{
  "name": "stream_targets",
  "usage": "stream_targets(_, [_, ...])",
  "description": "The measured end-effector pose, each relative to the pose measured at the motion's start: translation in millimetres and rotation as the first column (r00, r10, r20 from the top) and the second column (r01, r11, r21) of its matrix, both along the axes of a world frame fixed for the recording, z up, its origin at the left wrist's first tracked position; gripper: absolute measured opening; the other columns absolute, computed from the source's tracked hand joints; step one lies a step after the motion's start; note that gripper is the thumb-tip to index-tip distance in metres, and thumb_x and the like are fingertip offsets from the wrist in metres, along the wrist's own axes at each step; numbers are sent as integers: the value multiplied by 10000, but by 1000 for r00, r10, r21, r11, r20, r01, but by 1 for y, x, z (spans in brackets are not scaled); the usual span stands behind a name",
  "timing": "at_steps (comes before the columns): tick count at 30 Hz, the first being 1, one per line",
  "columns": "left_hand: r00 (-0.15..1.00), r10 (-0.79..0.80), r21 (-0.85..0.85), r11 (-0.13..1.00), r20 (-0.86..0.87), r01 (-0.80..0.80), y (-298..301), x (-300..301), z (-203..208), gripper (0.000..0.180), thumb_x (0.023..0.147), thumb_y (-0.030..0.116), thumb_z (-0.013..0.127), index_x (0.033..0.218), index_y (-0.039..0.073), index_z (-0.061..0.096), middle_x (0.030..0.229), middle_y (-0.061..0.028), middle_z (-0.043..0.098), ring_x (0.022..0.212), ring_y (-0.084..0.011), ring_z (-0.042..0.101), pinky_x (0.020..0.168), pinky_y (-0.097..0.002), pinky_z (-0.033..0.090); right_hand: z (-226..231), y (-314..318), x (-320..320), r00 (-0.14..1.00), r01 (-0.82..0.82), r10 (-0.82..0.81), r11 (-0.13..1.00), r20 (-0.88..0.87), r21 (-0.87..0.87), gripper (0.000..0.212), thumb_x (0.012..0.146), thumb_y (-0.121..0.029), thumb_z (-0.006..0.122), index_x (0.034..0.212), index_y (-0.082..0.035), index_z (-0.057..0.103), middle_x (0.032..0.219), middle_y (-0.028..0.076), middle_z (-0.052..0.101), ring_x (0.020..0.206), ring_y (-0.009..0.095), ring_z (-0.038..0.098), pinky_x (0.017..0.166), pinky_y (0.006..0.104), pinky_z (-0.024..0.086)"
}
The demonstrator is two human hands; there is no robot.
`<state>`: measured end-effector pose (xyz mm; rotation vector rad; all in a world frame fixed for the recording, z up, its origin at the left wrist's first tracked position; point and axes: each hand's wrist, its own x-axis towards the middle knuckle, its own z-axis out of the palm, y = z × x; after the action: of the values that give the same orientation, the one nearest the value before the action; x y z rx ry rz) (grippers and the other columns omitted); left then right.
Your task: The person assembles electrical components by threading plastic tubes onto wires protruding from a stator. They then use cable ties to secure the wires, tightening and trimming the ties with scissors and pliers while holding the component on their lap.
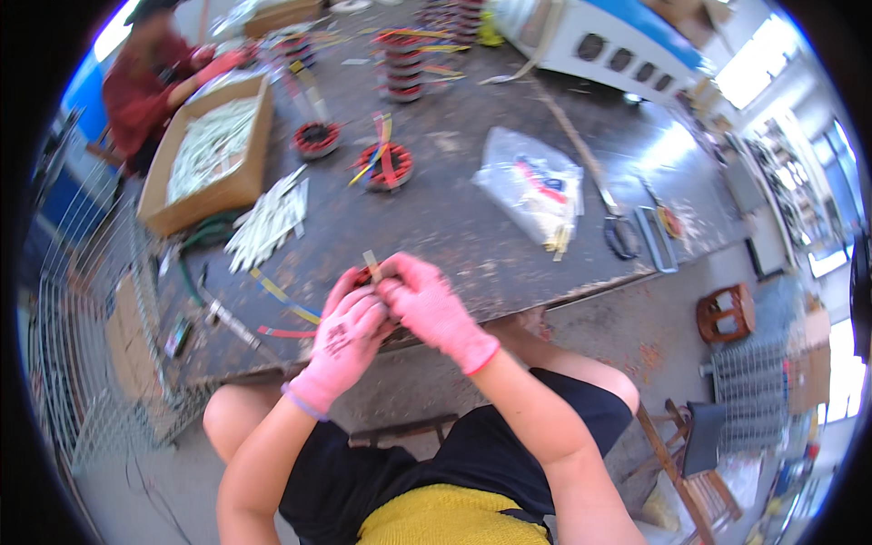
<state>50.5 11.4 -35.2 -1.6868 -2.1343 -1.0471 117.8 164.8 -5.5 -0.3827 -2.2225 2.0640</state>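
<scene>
At the table's near edge, my left hand [345, 338], in a pink work glove, is closed around a small motor stator [364, 275]. Little of it shows between the gloves: some red and dark parts. Yellow and blue sleeved leads [289, 297] and a red sleeved lead [286, 333] run out from it to the left. My right hand [429, 304], gloved alike, presses its bent fingers together at the stator's upper side. A short pale strip [370, 260] sticks up by its fingertips, seemingly pinched there. Both hands touch the stator.
White strips [268, 221] lie loose beside a cardboard box [197, 216] of them. Two stators [389, 167] [316, 139] and stator stacks [401, 68] stand farther back. A plastic bag [530, 182], scissors [622, 238] and a marker-like tool [232, 322] lie around. Another person [145, 86] works far left.
</scene>
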Motion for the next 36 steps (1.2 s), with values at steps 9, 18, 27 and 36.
stream_targets(9, [999, 32, -12, 999, -5, -32, -2, 3, 0, 299, 748, 6, 704, 1021, 81, 606, 956, -66, 648, 1058, -288, 615, 1112, -553, 356, -8, 158, 122, 863, 407, -410, 218, -295, 887, 145, 874, -160, 664, 1012, -139, 703, 935, 56, 652, 856, 255, 659, 727, 379, 520])
stream_targets(18, [1000, 14, -72, 997, -9, -15, -1, 2, -2, 310, 757, 9, 683, 1052, 78, 621, 971, -81, 648, 1060, -292, 613, 1116, -558, 347, -19, 215, 123, 994, -12, -110, -69, 5, 998, 119, 850, -170, 650, 965, -158, 679, 982, 4, 619, 951, 211, 613, 774, 371, 491])
stream_targets(27, [989, 141, 17, 990, -37, -141, -1, 15, -2, 296, 705, -4, 714, 982, 70, 640, 941, -80, 663, 1034, -276, 631, 1107, -558, 363, 31, 106, 151, 916, 384, -202, 689, -345, 615, 184, 859, 46, 618, 1017, -46, 636, 1009, 102, 676, 844, 223, 671, 744, 319, 530])
stream_targets(36, [992, -126, -72, 989, 5, 126, -14, -13, 31, 368, 710, 145, 805, 1035, 83, 646, 1053, -66, 697, 1107, -275, 632, 1083, -497, 413, 22, -22, 165, 933, 96, -92, 995, -348, -4, 149, 887, 51, 610, 1021, -4, 641, 1111, 150, 667, 888, 209, 676, 768, 298, 547])
